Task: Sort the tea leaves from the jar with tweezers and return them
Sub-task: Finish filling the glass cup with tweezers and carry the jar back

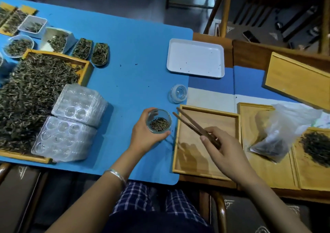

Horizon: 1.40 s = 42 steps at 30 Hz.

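- The jar (159,120) is clear, glossy glass; the tea leaves (159,124) inside look dry, wiry and matt.
- The tweezers (194,126) are dark brown wood with a smooth, dull finish.
- The mat (135,54) is blue, smooth and matt.
- The lid (178,93) is clear and shiny.
- The white tray (195,57) looks like smooth plastic, faintly glossy.
- The wooden tray (205,143) is pale, with visible grain and a satin sheen.
- The blister packs (71,123) are clear, glossy plastic.
- The bag (285,131) is thin, crinkled, translucent plastic.
- The bracelet (115,174) is polished silver-coloured metal.

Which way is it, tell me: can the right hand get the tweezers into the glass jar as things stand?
Probably yes. The jar is lidless, gripped by the left hand, and the tweezers in the right hand point at it, nothing between.
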Motion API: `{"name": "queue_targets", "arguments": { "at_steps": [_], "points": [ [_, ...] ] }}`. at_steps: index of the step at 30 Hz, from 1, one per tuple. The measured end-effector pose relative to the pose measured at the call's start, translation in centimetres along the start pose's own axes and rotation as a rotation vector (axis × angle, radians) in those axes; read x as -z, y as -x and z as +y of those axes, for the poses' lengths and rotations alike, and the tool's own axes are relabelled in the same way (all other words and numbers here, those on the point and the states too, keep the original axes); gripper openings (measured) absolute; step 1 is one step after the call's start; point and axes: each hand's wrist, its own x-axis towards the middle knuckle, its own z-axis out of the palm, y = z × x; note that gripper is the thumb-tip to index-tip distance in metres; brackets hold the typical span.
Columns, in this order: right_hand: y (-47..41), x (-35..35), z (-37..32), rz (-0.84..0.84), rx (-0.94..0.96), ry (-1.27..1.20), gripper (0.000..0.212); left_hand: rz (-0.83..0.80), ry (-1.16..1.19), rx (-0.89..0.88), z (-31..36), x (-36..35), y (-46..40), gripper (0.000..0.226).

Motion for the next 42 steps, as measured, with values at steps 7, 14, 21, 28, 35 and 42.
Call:
{"name": "queue_targets", "arguments": {
  "at_steps": [7,14,21,28,35,42],
  "points": [
    [-1.7,-1.1,-6.7,-0.101,-0.04,0.117,0.012,-0.024,-0.232,-0.27,2.5,6.8,-4.4,0.073],
    [-4.2,-2.4,-12.4,-0.09,0.08,0.542,0.027,-0.092,-0.279,-0.222,1.6,8.4,-4.4,0.08],
    [-6.2,-2.5,-13.6,-0.233,0.144,0.76,0.016,-0.146,-0.319,-0.267,1.5,7.1,-3.3,0.077],
    [-6.6,-2.9,-12.5,-0.236,0.145,0.748,0.016,-0.177,-0.356,-0.312,2.2,6.0,-3.6,0.078],
    [-6.4,-2.4,-12.0,-0.113,0.091,0.582,0.022,-0.172,-0.388,-0.349,2.6,6.3,-3.7,0.074],
    [-5.6,-2.1,-12.9,-0.092,0.092,0.654,0.014,-0.112,-0.516,-0.469,3.4,8.1,-4.3,0.073]
  ]
}}
